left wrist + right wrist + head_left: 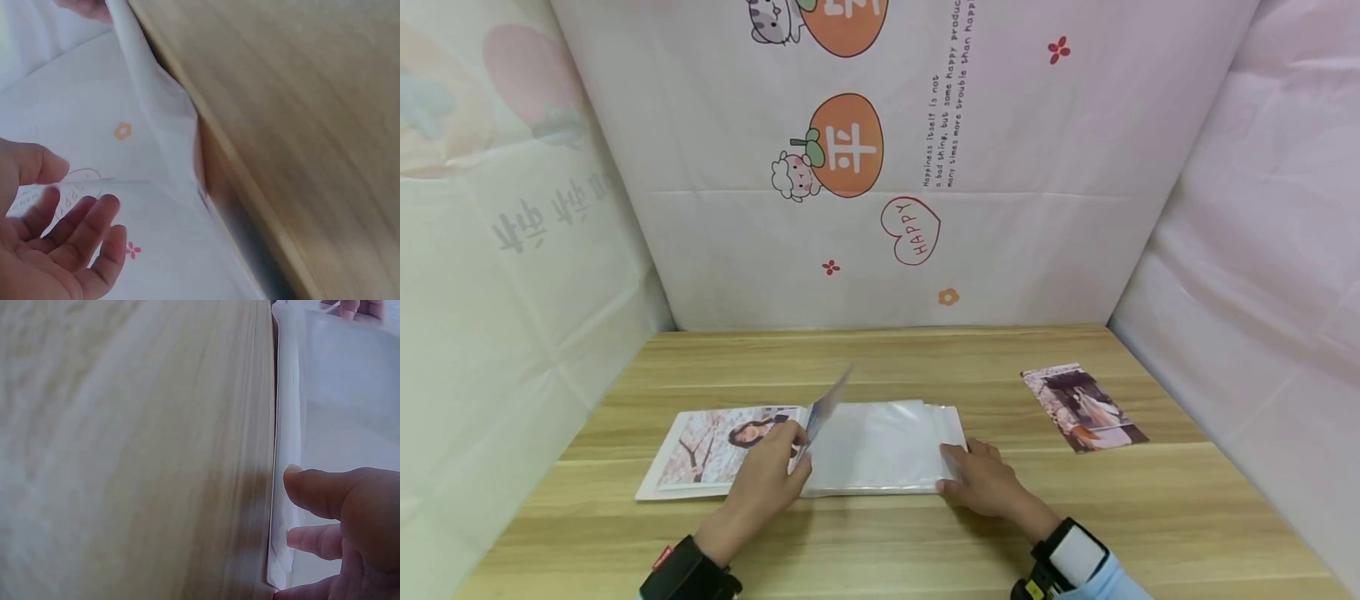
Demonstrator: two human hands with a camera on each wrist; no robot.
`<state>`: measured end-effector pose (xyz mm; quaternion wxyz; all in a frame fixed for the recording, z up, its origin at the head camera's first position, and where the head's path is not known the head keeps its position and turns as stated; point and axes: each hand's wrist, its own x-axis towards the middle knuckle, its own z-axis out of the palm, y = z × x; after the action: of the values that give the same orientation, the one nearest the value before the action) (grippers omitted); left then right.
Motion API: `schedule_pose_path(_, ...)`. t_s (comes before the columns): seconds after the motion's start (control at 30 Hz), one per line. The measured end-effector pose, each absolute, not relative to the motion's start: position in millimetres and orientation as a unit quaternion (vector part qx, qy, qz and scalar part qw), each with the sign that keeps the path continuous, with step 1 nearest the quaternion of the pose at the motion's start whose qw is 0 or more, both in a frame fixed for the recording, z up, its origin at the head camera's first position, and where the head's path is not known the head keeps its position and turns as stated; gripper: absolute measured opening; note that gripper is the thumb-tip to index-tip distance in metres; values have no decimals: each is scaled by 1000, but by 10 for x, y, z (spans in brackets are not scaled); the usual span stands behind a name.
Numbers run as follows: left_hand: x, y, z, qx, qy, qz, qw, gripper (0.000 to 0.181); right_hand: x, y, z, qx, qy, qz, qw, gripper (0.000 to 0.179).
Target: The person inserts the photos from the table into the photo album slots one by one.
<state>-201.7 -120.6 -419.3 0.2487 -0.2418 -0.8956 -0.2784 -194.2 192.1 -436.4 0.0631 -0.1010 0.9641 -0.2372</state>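
Observation:
An open photo album (880, 446) lies on the table, with a photo of a person among pink blossoms (700, 450) on its left side. Clear, blank sleeves cover its right side. Near the spine, one page (827, 404) stands raised and tilted. My left hand (767, 467) is right at this page, fingers loosely bent; in the left wrist view a gap shows between thumb and fingertips. At the album's right end, my right hand (985, 482) grips the edge of the sleeves, its thumb (322, 490) at the near border.
A loose printed photo (1084, 408) lies on the wooden table (880, 542) to the right, beyond the right hand. White printed cloth (1000, 250) hangs behind the table and along both sides.

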Motion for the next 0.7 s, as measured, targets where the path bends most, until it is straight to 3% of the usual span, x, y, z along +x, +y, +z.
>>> schedule_pose_path(0.17,-2032,-1263,-4098,-217,-870,-362,254,27,-1960,1919,-4377,-99,965,-235,67,54)
schedule_pose_path(0.37,-1987,-1385,-3898,-152,-862,-430,222,35,-1969,1924,-4393,-101,963,-239,68,54)
schedule_pose_path(0.57,-1944,-1551,-3724,-108,-865,-438,222,32,-1976,1926,-4414,-103,963,-238,67,54)
schedule_pose_path(0.7,-1932,-1651,-3682,-89,-864,-442,223,43,-1977,1928,-4419,-103,963,-240,66,54)
